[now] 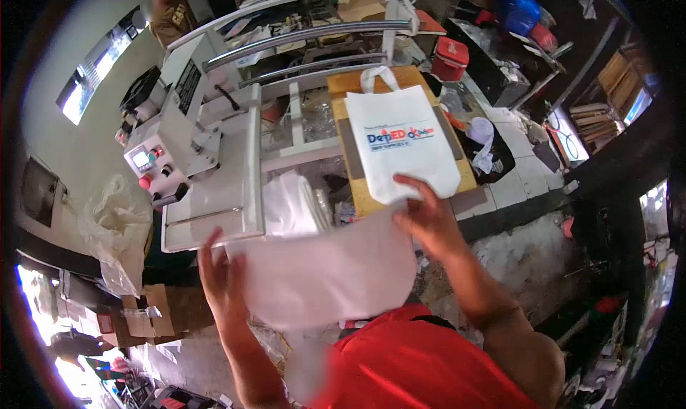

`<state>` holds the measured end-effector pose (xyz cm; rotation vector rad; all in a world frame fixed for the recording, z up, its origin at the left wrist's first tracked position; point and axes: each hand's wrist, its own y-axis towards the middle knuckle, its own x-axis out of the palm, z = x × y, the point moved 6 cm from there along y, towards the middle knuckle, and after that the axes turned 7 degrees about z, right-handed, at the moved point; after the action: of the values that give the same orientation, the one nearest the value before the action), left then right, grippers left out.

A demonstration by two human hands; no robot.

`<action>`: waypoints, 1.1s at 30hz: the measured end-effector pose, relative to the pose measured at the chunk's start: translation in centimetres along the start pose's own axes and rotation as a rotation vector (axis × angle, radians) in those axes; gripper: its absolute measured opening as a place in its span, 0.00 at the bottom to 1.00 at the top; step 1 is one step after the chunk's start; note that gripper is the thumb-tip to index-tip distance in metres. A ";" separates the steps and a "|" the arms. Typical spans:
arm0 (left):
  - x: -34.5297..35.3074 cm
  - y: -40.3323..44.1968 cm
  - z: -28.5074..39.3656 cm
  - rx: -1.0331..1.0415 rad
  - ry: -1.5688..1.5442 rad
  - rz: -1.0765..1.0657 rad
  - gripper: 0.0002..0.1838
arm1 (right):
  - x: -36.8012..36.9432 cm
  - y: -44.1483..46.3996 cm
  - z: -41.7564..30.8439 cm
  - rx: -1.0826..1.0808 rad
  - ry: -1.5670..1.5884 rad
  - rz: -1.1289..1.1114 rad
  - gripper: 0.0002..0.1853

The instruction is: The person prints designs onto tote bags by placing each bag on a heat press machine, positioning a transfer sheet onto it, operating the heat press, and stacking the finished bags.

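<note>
A plain whitish sheet or bag [329, 273], slightly blurred, is stretched between my two hands in front of my red shirt. My left hand [225, 277] grips its left end. At its upper right corner my right hand [429, 219] pinches it between thumb and fingers, with the index finger extended. Just beyond my right hand, a white bag [407, 144] with red and blue print and a handle lies flat on a wooden board [461, 173]. White folded material [289, 205] lies between the board and the machine.
A press machine [214, 194] with a control box [146, 159] stands at the left, with metal rails [307, 36] behind. A clear plastic bag [114, 223] hangs beside it. Cardboard boxes [161, 312] are lower left. A person [171, 16] is at the upper left.
</note>
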<state>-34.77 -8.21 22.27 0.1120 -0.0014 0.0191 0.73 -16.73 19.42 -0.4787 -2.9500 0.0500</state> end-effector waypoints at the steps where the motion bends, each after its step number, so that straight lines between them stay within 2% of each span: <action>1: 2.5 2.4 1.6 0.094 0.052 -0.021 0.29 | -1.9 2.0 -1.9 -0.074 -0.156 0.025 0.31; 2: 5.4 5.8 2.1 0.362 0.218 0.019 0.24 | -4.0 4.7 -3.0 -0.055 -0.077 0.062 0.29; 3: 9.2 8.7 3.6 0.485 0.343 0.042 0.21 | -6.3 8.0 -4.2 -0.036 0.001 0.097 0.27; 5: 16.4 12.1 9.0 0.671 0.460 0.107 0.19 | -11.3 15.3 -8.1 -0.170 -0.088 0.140 0.24; 6: 18.9 13.0 11.3 0.701 0.292 0.147 0.19 | -12.6 15.6 -12.7 -0.547 -0.238 0.260 0.22; 7: 20.2 12.7 13.3 0.855 0.177 0.244 0.18 | -12.8 14.4 -18.0 -0.926 -0.387 0.378 0.20; 8: 21.6 12.2 15.1 1.014 0.081 0.343 0.17 | -13.0 11.9 -21.8 -1.219 -0.380 0.477 0.18; 10: 24.1 9.5 16.6 1.212 0.118 0.548 0.22 | -14.5 9.0 -23.9 -1.667 -0.254 0.511 0.18; 11: 25.3 8.1 17.2 1.299 0.141 0.667 0.26 | -15.6 9.3 -22.8 -1.621 -0.334 0.520 0.18; 12: 26.8 8.1 14.7 1.359 0.214 0.717 0.24 | -16.7 9.6 -21.7 -1.575 -0.416 0.528 0.19; 13: 28.8 9.9 9.6 1.329 0.378 0.669 0.23 | -18.7 12.6 -17.4 -1.406 -0.711 0.656 0.19; 14: 30.9 12.6 3.4 1.258 0.620 0.549 0.22 | -20.1 17.4 -12.6 -1.182 -0.798 0.525 0.20; 15: 33.1 14.6 -3.7 1.107 0.856 0.320 0.22 | -22.0 20.9 -6.2 -0.916 -0.846 0.439 0.19; 16: 34.9 15.5 -11.3 0.484 0.821 -0.003 0.31 | -24.0 24.0 0.5 -0.648 -0.916 0.364 0.20; 17: 35.6 14.8 -17.9 0.230 0.920 -0.178 0.30 | -26.1 25.2 8.0 -0.423 -0.947 0.285 0.19; 18: 35.4 13.4 -23.6 0.192 0.970 -0.244 0.31 | -26.7 23.9 10.9 -0.267 -1.015 0.206 0.20; 19: 35.5 12.3 -25.1 0.171 0.996 -0.281 0.31 | -27.1 22.5 13.4 -0.104 -1.077 0.127 0.20; 20: 35.8 11.0 -25.1 0.152 1.022 -0.318 0.31 | -27.1 21.6 13.9 -0.102 -1.073 0.130 0.20; 22: 35.4 9.5 -23.7 0.180 1.011 -0.224 0.32 | -26.7 19.7 13.4 -0.358 -1.178 0.266 0.20; 25: 34.9 9.3 -23.6 0.239 0.889 -0.151 0.32 | -26.8 18.3 13.3 -0.455 -1.149 0.345 0.20; 28: 35.0 8.1 -22.3 0.334 0.917 -0.136 0.32 | -26.8 17.6 13.0 -0.540 -1.106 0.416 0.20; 29: 34.9 7.6 -22.2 0.330 0.920 -0.139 0.32 | -26.9 17.4 13.2 -0.535 -1.105 0.414 0.20; 31: 34.1 6.8 -21.2 0.454 0.910 0.009 0.28 | -27.6 16.6 12.7 -0.568 -1.077 0.571 0.20; 32: 33.8 6.4 -21.2 0.449 0.912 0.009 0.28 | -28.4 16.2 12.9 -0.465 -1.003 0.596 0.20; 33: 32.9 6.0 -21.6 0.338 0.879 0.033 0.25 | -28.5 15.7 12.7 -0.461 -1.005 0.590 0.20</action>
<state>-1.94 0.80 1.57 0.4343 0.8806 0.1007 30.31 -10.98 1.82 -1.8486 -3.5764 -0.4629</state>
